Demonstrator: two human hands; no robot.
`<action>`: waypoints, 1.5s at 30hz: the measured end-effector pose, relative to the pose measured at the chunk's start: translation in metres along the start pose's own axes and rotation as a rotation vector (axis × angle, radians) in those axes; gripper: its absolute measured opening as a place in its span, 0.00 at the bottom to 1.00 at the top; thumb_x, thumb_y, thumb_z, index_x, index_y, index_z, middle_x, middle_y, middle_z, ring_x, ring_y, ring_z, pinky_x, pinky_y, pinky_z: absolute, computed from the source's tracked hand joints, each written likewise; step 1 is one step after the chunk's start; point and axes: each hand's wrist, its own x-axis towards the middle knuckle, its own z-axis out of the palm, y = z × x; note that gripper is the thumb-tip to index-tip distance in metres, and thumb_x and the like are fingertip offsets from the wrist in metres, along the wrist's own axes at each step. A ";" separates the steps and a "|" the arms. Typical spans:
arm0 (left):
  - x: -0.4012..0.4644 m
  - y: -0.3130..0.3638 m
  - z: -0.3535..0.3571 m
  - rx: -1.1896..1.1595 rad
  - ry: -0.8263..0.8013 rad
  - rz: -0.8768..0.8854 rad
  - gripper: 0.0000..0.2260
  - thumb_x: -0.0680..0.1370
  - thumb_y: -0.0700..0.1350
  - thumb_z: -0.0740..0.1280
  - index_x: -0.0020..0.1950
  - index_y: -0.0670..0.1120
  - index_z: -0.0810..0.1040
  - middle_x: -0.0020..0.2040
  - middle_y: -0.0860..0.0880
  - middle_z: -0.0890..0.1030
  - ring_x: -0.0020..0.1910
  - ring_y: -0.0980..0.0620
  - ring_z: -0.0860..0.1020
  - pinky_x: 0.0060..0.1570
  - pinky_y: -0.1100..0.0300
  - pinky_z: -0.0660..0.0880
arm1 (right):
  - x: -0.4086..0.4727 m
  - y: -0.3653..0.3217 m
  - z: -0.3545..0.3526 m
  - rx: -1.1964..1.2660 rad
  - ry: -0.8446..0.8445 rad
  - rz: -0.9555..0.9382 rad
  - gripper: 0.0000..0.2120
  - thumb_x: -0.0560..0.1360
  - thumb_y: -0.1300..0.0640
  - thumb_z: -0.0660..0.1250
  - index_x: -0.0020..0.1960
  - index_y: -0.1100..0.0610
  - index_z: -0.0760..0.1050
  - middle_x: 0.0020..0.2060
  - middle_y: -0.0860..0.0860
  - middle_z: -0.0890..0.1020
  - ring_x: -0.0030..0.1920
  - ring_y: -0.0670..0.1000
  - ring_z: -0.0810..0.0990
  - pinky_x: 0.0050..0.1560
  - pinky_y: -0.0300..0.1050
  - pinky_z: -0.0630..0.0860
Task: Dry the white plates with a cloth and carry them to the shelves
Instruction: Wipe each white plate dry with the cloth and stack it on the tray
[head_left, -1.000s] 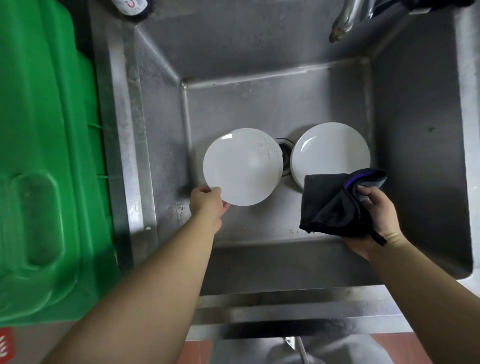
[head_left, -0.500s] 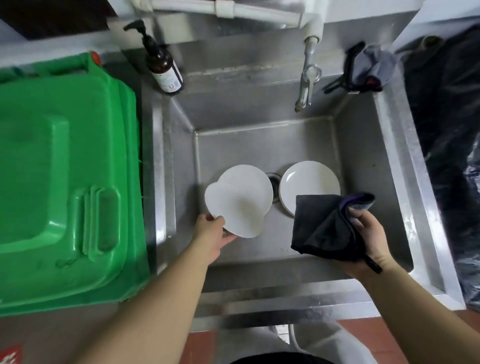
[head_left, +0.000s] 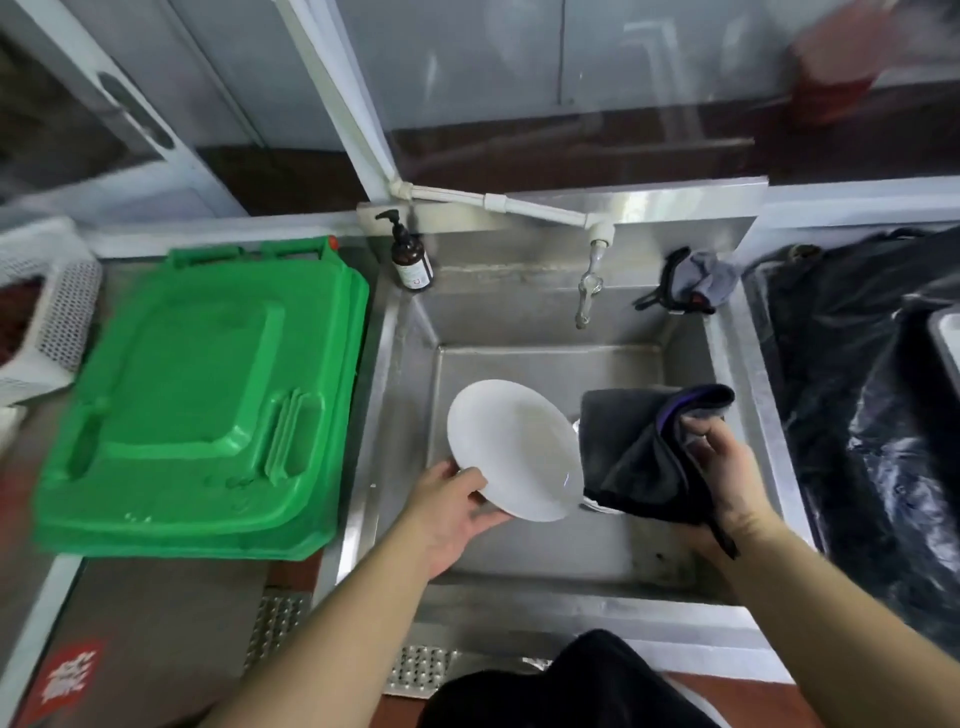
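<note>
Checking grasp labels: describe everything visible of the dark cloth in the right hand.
The dark cloth looks like soft black or charcoal microfibre with a purple-trimmed edge showing near its top right corner. It is loosely folded and draped, hanging over the sink. The right hand grips it from the right side, fingers bunched into the fabric. Its left edge meets or overlaps the right rim of the white plate held tilted by the left hand; actual contact cannot be confirmed. It covers most of what lies in the basin beneath it.
</note>
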 end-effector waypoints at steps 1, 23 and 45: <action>-0.010 0.002 0.008 -0.004 -0.014 0.026 0.12 0.80 0.29 0.63 0.58 0.40 0.79 0.51 0.42 0.88 0.52 0.38 0.86 0.44 0.45 0.85 | -0.003 -0.006 0.001 -0.012 -0.026 -0.029 0.16 0.79 0.52 0.64 0.44 0.56 0.88 0.44 0.56 0.88 0.39 0.55 0.88 0.46 0.49 0.80; -0.129 0.056 0.092 0.180 -0.372 0.423 0.27 0.80 0.25 0.61 0.70 0.52 0.77 0.63 0.41 0.84 0.57 0.42 0.85 0.50 0.42 0.84 | -0.086 -0.047 0.076 -1.284 -0.572 -1.229 0.30 0.82 0.57 0.64 0.82 0.46 0.62 0.84 0.43 0.57 0.85 0.46 0.49 0.85 0.55 0.46; -0.123 0.128 0.082 0.075 -0.368 0.654 0.32 0.73 0.31 0.68 0.64 0.66 0.80 0.62 0.46 0.86 0.59 0.43 0.85 0.51 0.43 0.84 | -0.108 -0.015 0.124 -0.983 -0.154 -0.965 0.24 0.86 0.47 0.58 0.82 0.43 0.63 0.83 0.39 0.61 0.83 0.38 0.50 0.84 0.48 0.54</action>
